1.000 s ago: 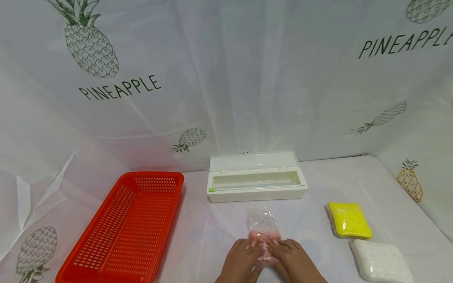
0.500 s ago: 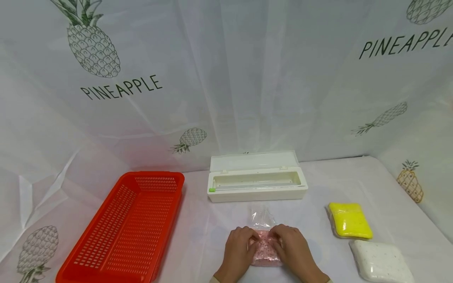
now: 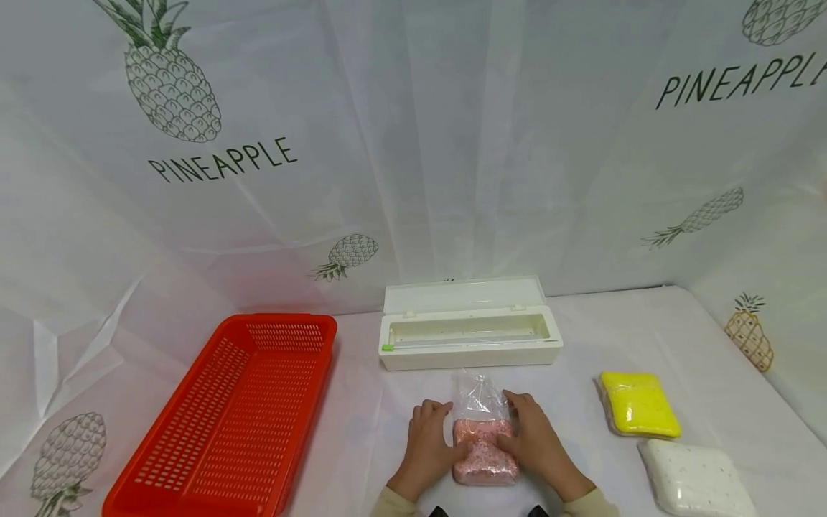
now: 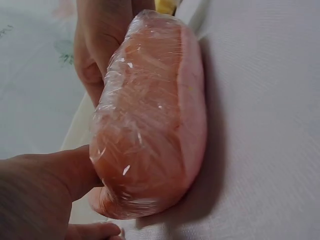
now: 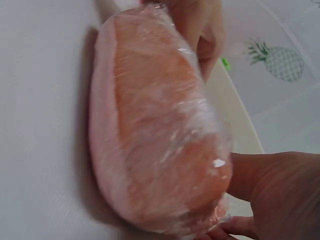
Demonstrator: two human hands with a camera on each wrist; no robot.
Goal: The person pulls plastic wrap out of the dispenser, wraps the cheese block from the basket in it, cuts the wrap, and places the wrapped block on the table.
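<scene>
A soft-looking pink speckled block (image 3: 486,454) wrapped in clear plastic film lies on the white table, with a flap of loose film (image 3: 479,398) stretching from its far side. At its left, my left hand (image 3: 428,439) is spread, the thumb touching the block and the fingertips raised beside the flap. My right hand (image 3: 535,439) is spread along the other side, its thumb on the block and its fingertips by the flap's right edge. Both wrist views show the smooth wrapped near side of the block (image 4: 150,110), with a thumb (image 5: 245,175) against its top in the right one.
Behind the block stands a white cling film dispenser (image 3: 472,355) with its lid up. A red perforated basket (image 3: 310,413) is at the left. A yellow wrapped block (image 3: 639,403) and a white wrapped block (image 3: 698,477) lie at the right. A pineapple-print curtain (image 3: 452,143) hangs behind.
Both hands pressed on the pink block earlier, then pinched at its far edge. Now their fingers have spread apart and outward, uncovering more of the block and the film flap.
</scene>
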